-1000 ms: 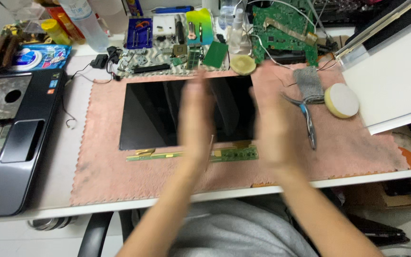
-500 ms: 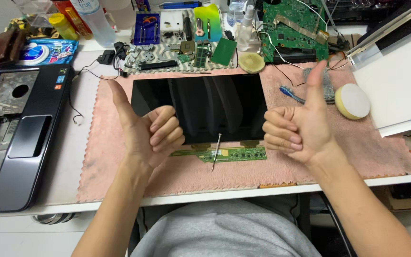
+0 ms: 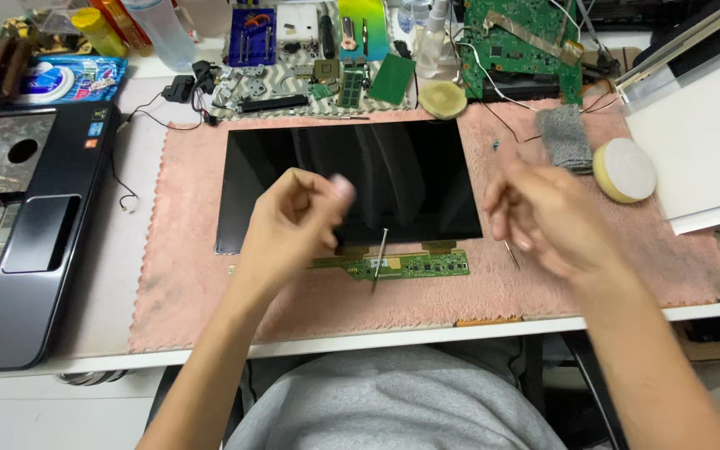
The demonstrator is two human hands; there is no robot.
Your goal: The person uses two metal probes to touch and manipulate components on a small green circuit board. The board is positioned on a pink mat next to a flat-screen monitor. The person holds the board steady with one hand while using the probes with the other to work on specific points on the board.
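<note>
A black laptop screen panel (image 3: 377, 167) lies flat on a pink mat (image 3: 185, 275), with a narrow green circuit strip (image 3: 414, 266) along its near edge and a thin silver strip (image 3: 379, 254) across that edge. My left hand (image 3: 293, 223) hovers blurred over the panel's near left part, fingers curled into a loose fist, holding nothing. My right hand (image 3: 547, 218) hovers over the mat just right of the panel, fingers loosely bent and apart, with nothing in it. A thin metal pin (image 3: 511, 254) lies on the mat beneath it.
A dismantled laptop base (image 3: 27, 225) sits at the left. Behind the mat are a green motherboard (image 3: 527, 46), small parts and tools (image 3: 293, 58) and a wooden disc (image 3: 442, 98). A grey cloth (image 3: 564, 137), a round pad (image 3: 624, 169) and a white panel (image 3: 702, 142) lie at the right.
Both hands held thumbs up half a second ago. Now the thumbs are down, and both hands are blurred in motion above the panel and mat.
</note>
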